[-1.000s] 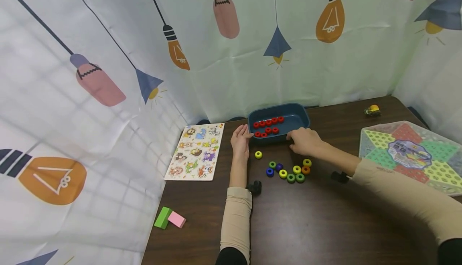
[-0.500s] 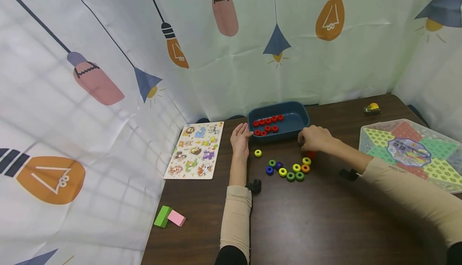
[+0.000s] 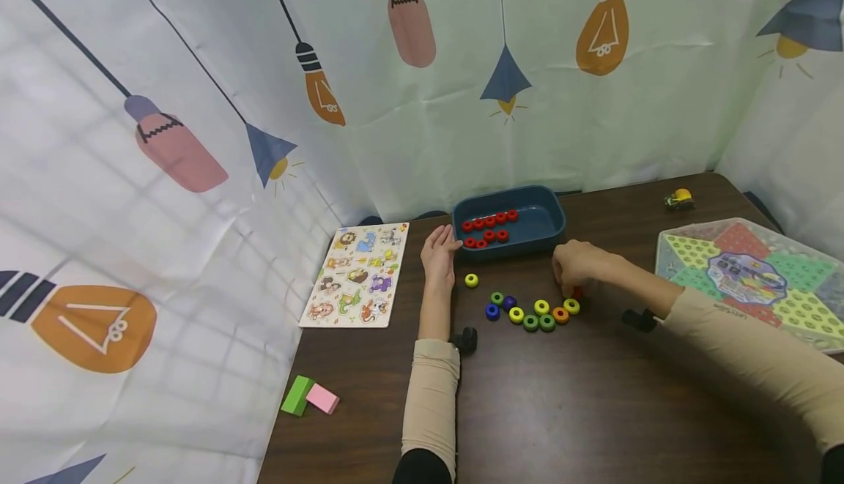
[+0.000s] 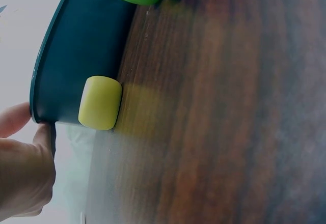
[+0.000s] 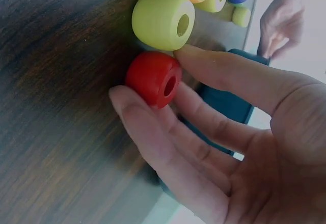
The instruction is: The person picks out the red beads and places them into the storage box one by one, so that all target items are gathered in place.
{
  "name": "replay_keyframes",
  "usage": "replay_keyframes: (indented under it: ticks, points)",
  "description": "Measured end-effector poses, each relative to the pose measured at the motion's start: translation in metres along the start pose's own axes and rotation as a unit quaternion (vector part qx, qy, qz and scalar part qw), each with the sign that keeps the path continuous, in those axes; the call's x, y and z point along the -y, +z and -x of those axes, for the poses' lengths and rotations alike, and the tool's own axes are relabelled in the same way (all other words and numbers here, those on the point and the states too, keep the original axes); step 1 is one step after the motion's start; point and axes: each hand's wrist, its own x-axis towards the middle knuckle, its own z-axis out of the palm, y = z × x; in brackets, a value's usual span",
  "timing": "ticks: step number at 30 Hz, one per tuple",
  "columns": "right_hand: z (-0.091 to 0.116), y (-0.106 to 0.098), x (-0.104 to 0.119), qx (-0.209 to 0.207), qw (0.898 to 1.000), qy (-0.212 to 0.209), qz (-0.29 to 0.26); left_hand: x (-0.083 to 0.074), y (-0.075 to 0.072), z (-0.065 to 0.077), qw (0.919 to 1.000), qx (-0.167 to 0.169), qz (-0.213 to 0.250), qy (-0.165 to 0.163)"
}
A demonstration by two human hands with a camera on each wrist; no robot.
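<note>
My left hand (image 3: 438,257) rests against the left end of a dark blue tray (image 3: 547,224), fingers extended and thumb touching its near corner. In the left wrist view, the finger and thumb tips meet the tray wall (image 4: 76,46). Several red beads (image 3: 490,221) lie inside the tray, on its left side. My right hand (image 3: 580,266) is down on the table, right of the loose beads. In the right wrist view, its thumb and fingers curl round a red bead (image 5: 153,79). The thumb tip also touches a yellow bead (image 5: 162,20) beside it.
Loose green beads (image 3: 530,323), blue beads (image 3: 492,312) and an orange bead (image 3: 560,315) lie before the tray. A lone yellow bead (image 3: 471,280) is nearer it. An animal puzzle board (image 3: 356,275) lies left, a star-patterned game board (image 3: 752,279) right. Blocks (image 3: 310,396) lie front left.
My right hand has moved right and nearer from the tray's front edge to the red bead. The adjacent yellow and orange beads have shifted nearer and slightly right. My left hand stays put.
</note>
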Motion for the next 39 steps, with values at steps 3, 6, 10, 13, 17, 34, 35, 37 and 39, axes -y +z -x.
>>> replay_keyframes:
  ticks: [3, 6, 10, 13, 17, 34, 35, 37, 39]
  points:
    - [-0.001, -0.002, -0.001, 0.011, 1.000, 0.001, -0.016, 0.000, 0.000, 0.000, 1.0000, 0.000, 0.001, -0.002]
    - [-0.002, -0.005, 0.000, 0.015, 1.000, 0.003, -0.027, 0.000, 0.000, 0.000, 1.0000, -0.002, 0.004, -0.002]
    - [-0.004, -0.015, 0.001, 0.014, 0.999, -0.009, -0.040, 0.001, 0.000, 0.000, 1.0000, -0.003, 0.005, -0.004]
    - [-0.007, -0.027, 0.003, 0.009, 0.998, -0.035, -0.052, 0.001, 0.001, 0.000, 1.0000, -0.005, 0.004, -0.004]
    - [-0.013, -0.047, 0.009, -0.004, 0.995, -0.058, -0.084, 0.001, 0.001, 0.000, 1.0000, -0.003, 0.001, -0.003]
    - [-0.094, -0.066, 0.007, -0.103, 0.975, -0.050, -0.191, -0.001, 0.000, 0.000, 1.0000, -0.002, 0.002, -0.007]
    - [-0.098, -0.063, 0.005, -0.104, 0.975, -0.048, -0.192, -0.001, 0.000, 0.000, 1.0000, -0.002, 0.002, -0.007]
    - [-0.107, -0.057, 0.002, -0.106, 0.974, -0.040, -0.195, -0.001, 0.000, -0.001, 1.0000, -0.002, 0.003, -0.008]
    - [-0.114, -0.052, 0.000, -0.113, 0.974, -0.037, -0.192, -0.001, 0.000, -0.001, 0.9999, -0.002, 0.006, -0.008]
